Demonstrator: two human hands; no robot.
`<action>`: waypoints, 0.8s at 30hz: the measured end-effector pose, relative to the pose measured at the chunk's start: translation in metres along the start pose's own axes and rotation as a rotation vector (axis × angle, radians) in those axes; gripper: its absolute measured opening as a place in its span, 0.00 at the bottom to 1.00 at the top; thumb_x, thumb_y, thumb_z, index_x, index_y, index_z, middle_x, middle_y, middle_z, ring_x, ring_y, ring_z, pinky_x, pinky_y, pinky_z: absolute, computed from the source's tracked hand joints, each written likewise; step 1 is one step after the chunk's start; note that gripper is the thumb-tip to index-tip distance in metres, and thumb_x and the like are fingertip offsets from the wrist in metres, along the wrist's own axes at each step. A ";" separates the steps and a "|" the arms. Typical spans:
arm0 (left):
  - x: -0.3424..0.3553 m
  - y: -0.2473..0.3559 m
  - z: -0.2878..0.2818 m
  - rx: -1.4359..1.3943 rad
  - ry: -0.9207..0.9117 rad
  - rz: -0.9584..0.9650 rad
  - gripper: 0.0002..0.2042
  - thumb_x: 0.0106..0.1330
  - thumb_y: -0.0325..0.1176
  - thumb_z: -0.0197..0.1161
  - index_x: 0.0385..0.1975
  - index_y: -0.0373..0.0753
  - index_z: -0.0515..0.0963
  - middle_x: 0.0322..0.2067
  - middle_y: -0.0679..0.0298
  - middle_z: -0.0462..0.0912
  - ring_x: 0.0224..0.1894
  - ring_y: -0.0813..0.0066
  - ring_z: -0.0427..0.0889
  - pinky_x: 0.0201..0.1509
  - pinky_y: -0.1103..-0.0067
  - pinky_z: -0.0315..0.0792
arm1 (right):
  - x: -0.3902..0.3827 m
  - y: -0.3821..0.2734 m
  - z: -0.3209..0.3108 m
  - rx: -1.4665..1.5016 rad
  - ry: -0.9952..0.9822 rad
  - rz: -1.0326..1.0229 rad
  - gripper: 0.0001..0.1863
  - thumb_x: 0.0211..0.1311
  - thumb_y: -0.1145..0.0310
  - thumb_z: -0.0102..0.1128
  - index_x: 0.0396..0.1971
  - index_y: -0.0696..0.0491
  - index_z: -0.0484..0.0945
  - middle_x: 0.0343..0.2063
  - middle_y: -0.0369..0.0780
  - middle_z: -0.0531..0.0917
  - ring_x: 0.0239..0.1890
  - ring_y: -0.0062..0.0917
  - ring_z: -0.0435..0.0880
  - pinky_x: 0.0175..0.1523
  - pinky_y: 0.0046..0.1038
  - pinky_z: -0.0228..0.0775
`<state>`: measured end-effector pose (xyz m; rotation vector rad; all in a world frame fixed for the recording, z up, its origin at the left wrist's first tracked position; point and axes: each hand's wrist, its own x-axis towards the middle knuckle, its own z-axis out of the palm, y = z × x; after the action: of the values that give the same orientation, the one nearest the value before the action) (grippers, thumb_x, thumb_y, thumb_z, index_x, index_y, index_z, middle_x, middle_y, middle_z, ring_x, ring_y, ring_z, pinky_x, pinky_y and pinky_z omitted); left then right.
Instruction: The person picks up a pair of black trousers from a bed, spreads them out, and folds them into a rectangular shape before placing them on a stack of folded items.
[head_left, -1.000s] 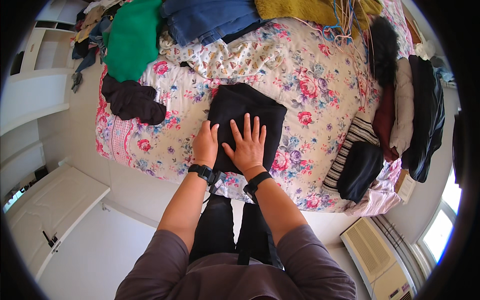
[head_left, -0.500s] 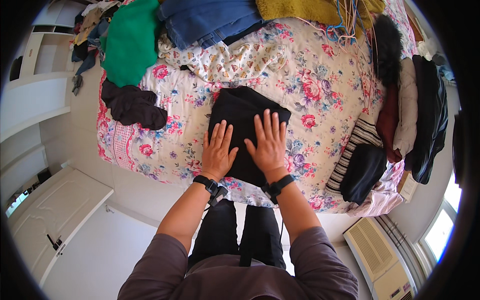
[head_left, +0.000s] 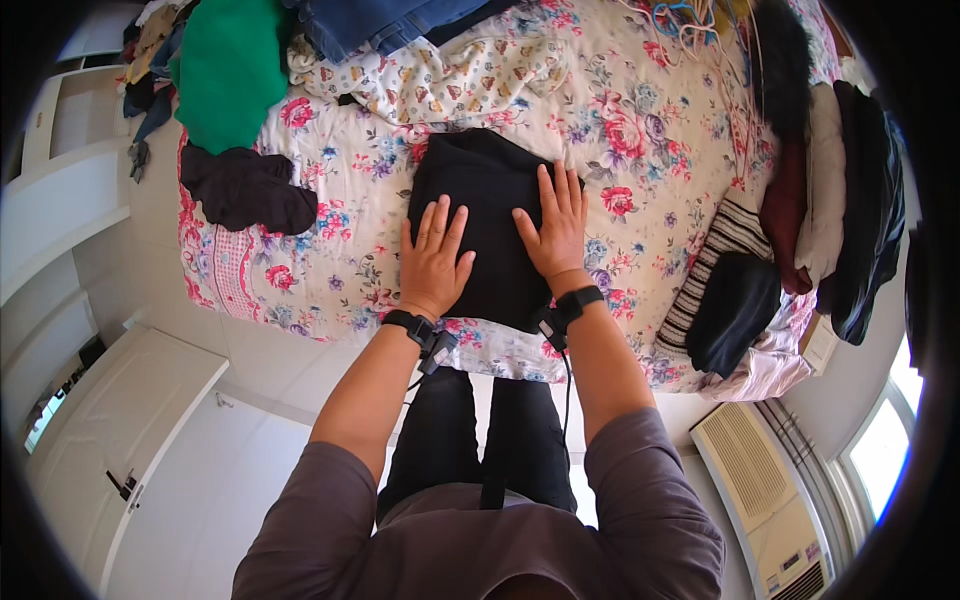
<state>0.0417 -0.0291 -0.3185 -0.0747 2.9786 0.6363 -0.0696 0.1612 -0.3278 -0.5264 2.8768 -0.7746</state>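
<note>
A folded black garment (head_left: 490,220) lies flat on the floral bedspread (head_left: 350,290) in front of me; which kind of garment it is, I cannot tell. My left hand (head_left: 435,258) rests palm down on its left edge, fingers stretched out. On the garment's right edge lies my right hand (head_left: 556,222), also flat with the fingers extended. Neither hand grips anything. Both wrists wear black straps with small devices attached.
Beyond the garment lies a patterned white cloth (head_left: 430,80), beside a green garment (head_left: 232,75) and blue jeans (head_left: 375,22). A dark crumpled cloth (head_left: 245,190) is at left. Folded clothes (head_left: 735,310) and hangers (head_left: 690,25) occupy the right side.
My right hand has slid outward to the garment's right edge, while my left hand stays at the left edge. The whole view has shifted slightly, with the bed appearing higher.
</note>
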 end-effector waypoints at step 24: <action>-0.014 -0.012 -0.001 -0.084 0.046 0.046 0.32 0.67 0.37 0.60 0.72 0.44 0.60 0.73 0.55 0.56 0.74 0.53 0.55 0.73 0.51 0.50 | -0.121 -0.026 -0.020 0.148 -0.139 -0.113 0.36 0.62 0.48 0.58 0.69 0.44 0.66 0.73 0.41 0.61 0.76 0.38 0.55 0.77 0.47 0.40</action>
<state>0.0564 -0.0400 -0.3204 -0.0275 3.0044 0.7754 0.0468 0.1931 -0.2947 -0.6985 2.6573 -0.9201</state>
